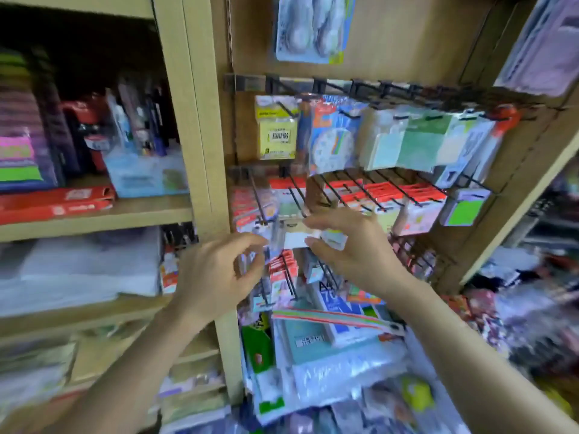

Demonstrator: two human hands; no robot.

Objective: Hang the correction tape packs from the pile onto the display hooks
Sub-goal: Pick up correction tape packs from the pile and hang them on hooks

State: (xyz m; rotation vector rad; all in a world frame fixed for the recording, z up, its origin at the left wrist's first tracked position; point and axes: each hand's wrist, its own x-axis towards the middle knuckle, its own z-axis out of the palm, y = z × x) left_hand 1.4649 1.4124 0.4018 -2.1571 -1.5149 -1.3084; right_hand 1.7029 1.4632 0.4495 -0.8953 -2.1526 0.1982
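Both hands are raised at the middle row of display hooks [344,189] on the cardboard-brown rack panel [407,36]. A correction tape pack [296,236], clear blister w/ white card, sits between the two hands, just below the front tip of one hook, approx. level w/ the red-topped packs [391,192] already hung on that row.

Left hand [216,270]: thumb and forefinger pinched on the pack's left edge; other fingers curled loosely. Hold appears firm, though blur obscures the exact contact.

Right hand [347,242]: fingers partly spread, forefinger tip at the pack's top right corner, thumb under its lower right edge. Touching the pack; whether it grips or only steadies it cannot be told.

Pack's hang hole vs. hook tip: not resolvable, motion blur. Pack reads as roughly upright, card facing the camera.

Above that hook row: a further row carrying a yellow sticky-note pack [275,130] and pastel pads [416,142]. Below the hooks: a pile of loose packaged goods [329,371], contents too blurred to identify. Left of the rack: wooden shelving [94,214] w/ mixed stationery.
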